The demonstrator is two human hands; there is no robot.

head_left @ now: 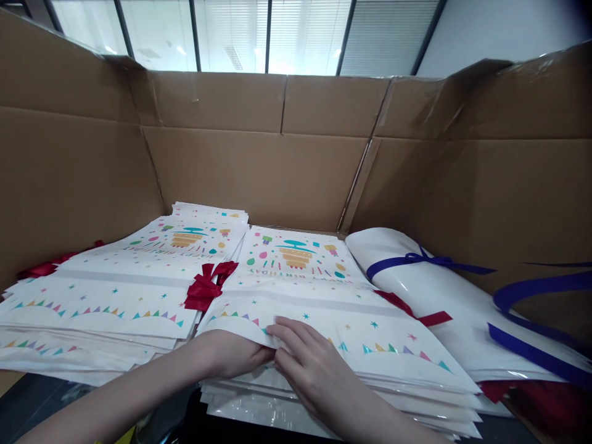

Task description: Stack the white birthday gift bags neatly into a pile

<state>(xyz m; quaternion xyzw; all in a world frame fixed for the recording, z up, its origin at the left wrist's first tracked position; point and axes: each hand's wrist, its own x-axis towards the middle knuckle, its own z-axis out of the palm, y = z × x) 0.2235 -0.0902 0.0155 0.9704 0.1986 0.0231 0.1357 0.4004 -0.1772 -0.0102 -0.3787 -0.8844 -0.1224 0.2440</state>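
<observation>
Two stacks of flat white gift bags printed with birthday cakes and coloured triangles lie inside a big cardboard box (pixel 259 172). Both hands meet at the near edge of the right stack (pixel 324 290). My left hand (pixel 229 353) reaches under the top bag's front edge, its fingers hidden beneath it. My right hand (pixel 308 364) lies on top of that edge, fingers pressed down against it, pinching the top bag. The left stack (pixel 120 290) sits untouched beside them.
A red ribbon bow (pixel 206 287) lies between the two stacks, and more red ribbon (pixel 44 266) shows at the far left. A rolled white bundle tied with blue ribbon (pixel 416 262) lies at the right. Cardboard walls enclose three sides. Windows are behind.
</observation>
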